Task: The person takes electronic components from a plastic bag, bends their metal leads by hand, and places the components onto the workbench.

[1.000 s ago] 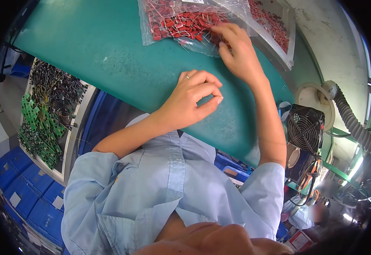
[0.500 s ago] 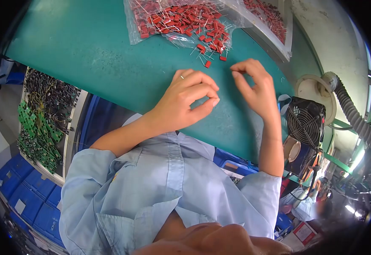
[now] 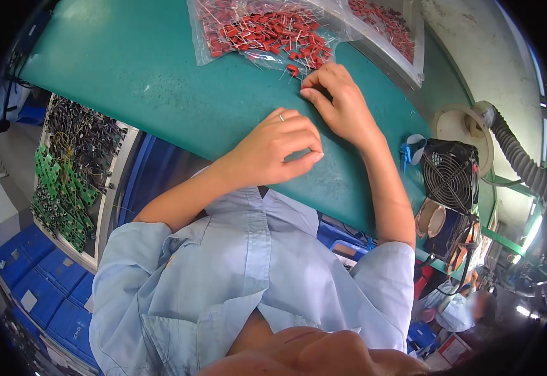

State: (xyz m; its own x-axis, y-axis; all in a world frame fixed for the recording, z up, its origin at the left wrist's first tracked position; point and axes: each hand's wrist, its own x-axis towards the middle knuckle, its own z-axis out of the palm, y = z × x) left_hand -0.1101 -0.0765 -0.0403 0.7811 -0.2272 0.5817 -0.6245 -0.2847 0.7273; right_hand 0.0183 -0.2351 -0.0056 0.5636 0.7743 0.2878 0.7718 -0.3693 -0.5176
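A clear plastic bag [image 3: 208, 47] lies at the top of the green table, with many red components [image 3: 270, 31] with wire leads in and spilling from it. My right hand [image 3: 336, 100] is just below the spilled parts, thumb and index finger pinched together near a loose red component [image 3: 293, 70]. Whatever its fingertips hold is too small to make out. My left hand [image 3: 280, 147] rests over the table, lower and to the left, with thumb and index fingertips together. Anything between those tips is hidden.
A metal-edged tray [image 3: 414, 69] of red components stands at the upper right. A black fan [image 3: 450, 172] and a ribbed hose [image 3: 518, 150] are on the right. Left of the table [image 3: 129, 81] are a tray of green boards [image 3: 67, 194] and blue boxes [image 3: 35, 282]. A co-worker [image 3: 458, 310] is at the lower right.
My right hand left the red parts, drew back toward me, then moved up and left to their lower edge. One loose component there is no longer visible. My left hand stayed nearly in place.
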